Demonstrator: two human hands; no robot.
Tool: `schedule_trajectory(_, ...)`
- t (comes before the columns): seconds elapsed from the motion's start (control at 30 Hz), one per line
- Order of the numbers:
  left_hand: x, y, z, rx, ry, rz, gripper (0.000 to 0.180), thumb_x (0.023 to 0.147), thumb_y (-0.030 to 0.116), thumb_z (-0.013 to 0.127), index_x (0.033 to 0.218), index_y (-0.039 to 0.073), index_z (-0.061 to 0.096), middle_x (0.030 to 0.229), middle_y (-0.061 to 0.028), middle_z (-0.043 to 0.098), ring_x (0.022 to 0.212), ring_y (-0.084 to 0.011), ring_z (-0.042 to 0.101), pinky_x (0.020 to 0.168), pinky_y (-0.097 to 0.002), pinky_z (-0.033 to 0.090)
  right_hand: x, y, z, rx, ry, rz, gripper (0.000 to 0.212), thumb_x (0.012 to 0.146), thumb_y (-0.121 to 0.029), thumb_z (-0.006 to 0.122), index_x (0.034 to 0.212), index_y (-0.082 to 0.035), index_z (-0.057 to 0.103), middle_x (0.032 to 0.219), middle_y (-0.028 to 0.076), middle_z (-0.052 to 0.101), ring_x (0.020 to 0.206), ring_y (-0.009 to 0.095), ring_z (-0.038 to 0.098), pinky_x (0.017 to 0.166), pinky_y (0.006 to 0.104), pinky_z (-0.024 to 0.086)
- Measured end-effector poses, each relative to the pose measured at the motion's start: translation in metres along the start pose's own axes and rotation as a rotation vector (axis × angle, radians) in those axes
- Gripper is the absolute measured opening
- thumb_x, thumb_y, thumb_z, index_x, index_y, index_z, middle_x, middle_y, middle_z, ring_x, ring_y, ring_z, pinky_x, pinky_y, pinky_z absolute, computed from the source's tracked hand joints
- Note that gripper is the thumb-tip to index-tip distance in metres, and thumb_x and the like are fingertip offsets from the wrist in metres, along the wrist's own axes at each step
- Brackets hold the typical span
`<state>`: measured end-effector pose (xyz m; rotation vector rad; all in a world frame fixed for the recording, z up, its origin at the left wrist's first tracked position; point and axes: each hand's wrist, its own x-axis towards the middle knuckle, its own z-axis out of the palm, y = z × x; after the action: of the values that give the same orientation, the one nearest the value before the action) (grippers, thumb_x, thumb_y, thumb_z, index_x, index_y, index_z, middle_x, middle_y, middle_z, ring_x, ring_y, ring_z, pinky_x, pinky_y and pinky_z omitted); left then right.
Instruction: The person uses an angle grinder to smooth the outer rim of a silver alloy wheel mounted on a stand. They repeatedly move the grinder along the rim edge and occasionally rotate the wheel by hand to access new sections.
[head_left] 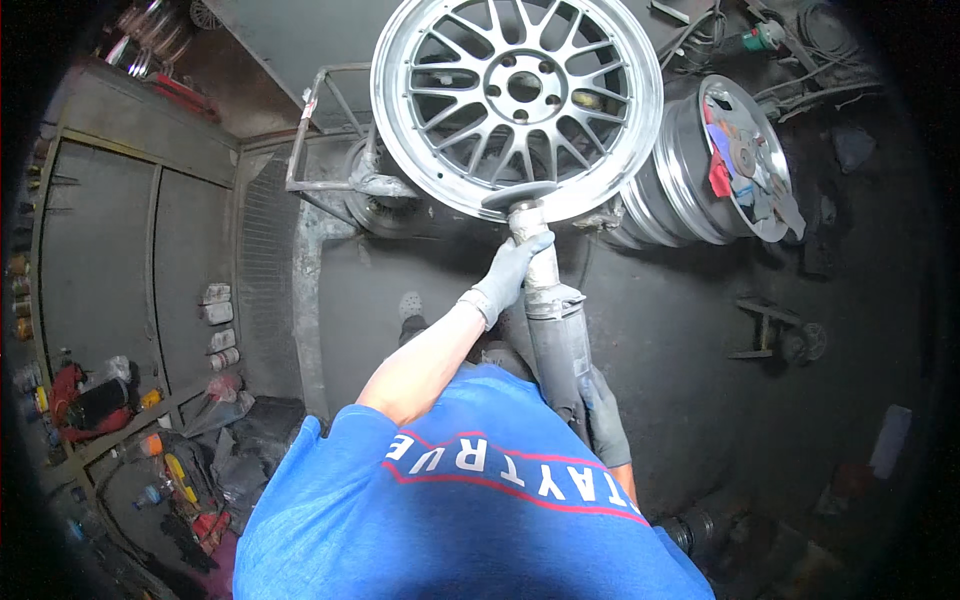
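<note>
A silver multi-spoke alloy wheel rim [607, 165] faces me at the top middle. Against its lower lip lies the round disc [518, 195] of a long grey angle grinder [560, 345]; I cannot tell whether the disc spins. My left hand [510, 272], in a grey glove, is wrapped round the grinder's neck just below the disc. Lower down, my right hand [604, 415], gloved too, grips the grinder's rear body from its right side; part of its fingers is hidden behind the tool.
A metal frame [322, 186] stands left of the rim. To the right, another wheel rim [690, 165] carries abrasive discs and coloured scraps [745, 165]. Cables and a green power tool [765, 37] lie at the upper right. A cabinet [100, 240] with cans and bottles is at left.
</note>
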<state>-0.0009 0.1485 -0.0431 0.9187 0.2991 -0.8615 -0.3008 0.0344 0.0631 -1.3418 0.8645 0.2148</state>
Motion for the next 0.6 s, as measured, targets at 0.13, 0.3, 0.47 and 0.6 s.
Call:
schedule_trajectory(0.13, -0.023, 0.043, -0.021, 0.103, 0.059, 0.065, 0.057, 0.095, 0.031, 0.087, 0.138, 0.001, 0.066, 0.118, -0.0091, 0.075, 0.103, -0.0196, 0.073, 0.092, -0.0367, 0.06, -0.01, -0.014, 0.071, 0.266, -0.061, 0.073, 0.065, 0.113, -0.034, 0.064, 0.162, 0.004, 0.049, 0.158, 0.018, 0.059, 0.144, 0.026, 0.056, 0.121, 0.0399, 0.045)
schedule_trajectory(0.3, -0.033, 0.079, -0.046, 0.199, 0.058, 0.065, 0.058, 0.095, 0.031, 0.087, 0.14, 0.002, 0.064, 0.122, -0.0088, 0.074, 0.107, -0.0188, 0.073, 0.095, -0.0371, 0.06, -0.023, -0.04, 0.123, 0.457, -0.085, 0.165, 0.067, 0.113, -0.039, 0.064, 0.163, 0.003, 0.048, 0.156, 0.018, 0.06, 0.143, 0.027, 0.057, 0.12, 0.04, 0.045)
schedule_trajectory(0.47, -0.028, 0.077, -0.048, 0.198, 0.091, 0.078, 0.056, 0.096, 0.032, 0.087, 0.139, 0.005, 0.064, 0.121, -0.0075, 0.074, 0.105, -0.0186, 0.073, 0.094, -0.0378, 0.061, 0.004, 0.005, 0.092, 0.233, -0.086, 0.062, 0.067, 0.111, -0.04, 0.065, 0.16, 0.003, 0.053, 0.157, 0.018, 0.06, 0.144, 0.027, 0.056, 0.121, 0.0394, 0.043)
schedule_trajectory(0.6, -0.023, 0.05, -0.031, 0.12, 0.082, 0.05, 0.057, 0.095, 0.032, 0.087, 0.141, 0.004, 0.065, 0.122, -0.0079, 0.074, 0.106, -0.0198, 0.073, 0.095, -0.038, 0.061, 0.004, -0.006, 0.057, 0.187, -0.084, 0.035, 0.066, 0.111, -0.04, 0.066, 0.16, 0.003, 0.054, 0.157, 0.018, 0.061, 0.145, 0.027, 0.056, 0.122, 0.0393, 0.042)
